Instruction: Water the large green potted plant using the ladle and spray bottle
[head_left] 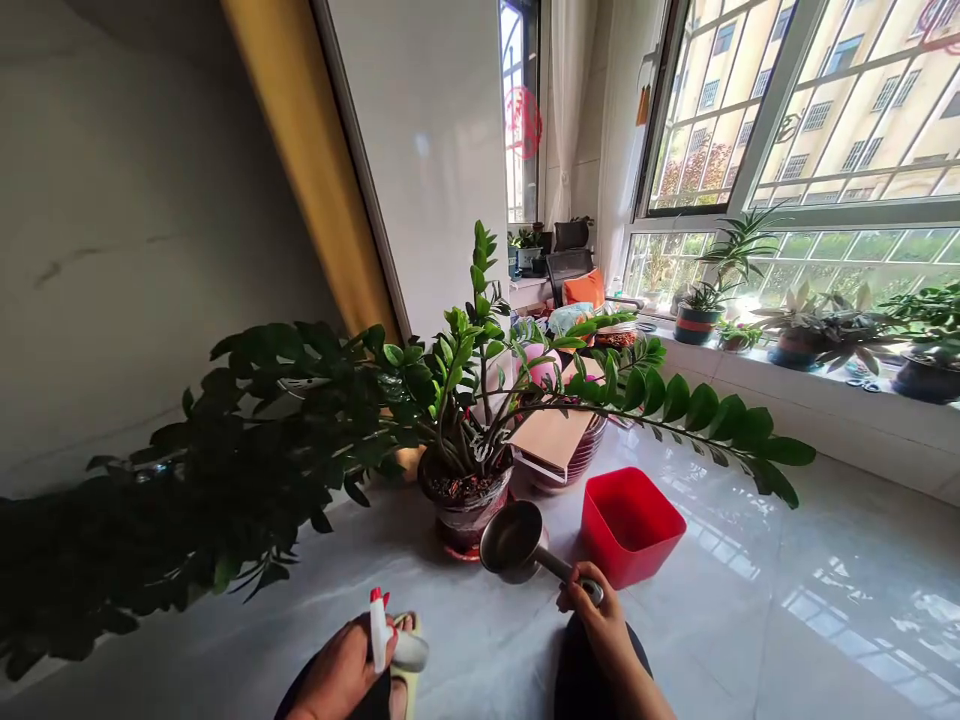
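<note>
My left hand [341, 665] is closed around a spray bottle [379, 630] with a white head and red nozzle, low in the head view. My right hand [602, 605] grips the dark handle of a metal water ladle [513, 540]. The ladle's round bowl is held just in front of a potted plant [465, 370] with long arching stems and glossy green leaves. That plant's pot [469, 510] holds dark soil and stands on a red saucer [461, 552]. Right of the ladle is a square red bucket [634, 525]; whether it holds water I cannot tell.
Leafy stems spread far left and right over the glossy floor [720, 620]. Behind the plant, a cardboard piece [553, 438] lies on a ribbed pot [586, 455]. More potted plants [697, 322] line the windowsill. An office chair [570, 270] stands farther back.
</note>
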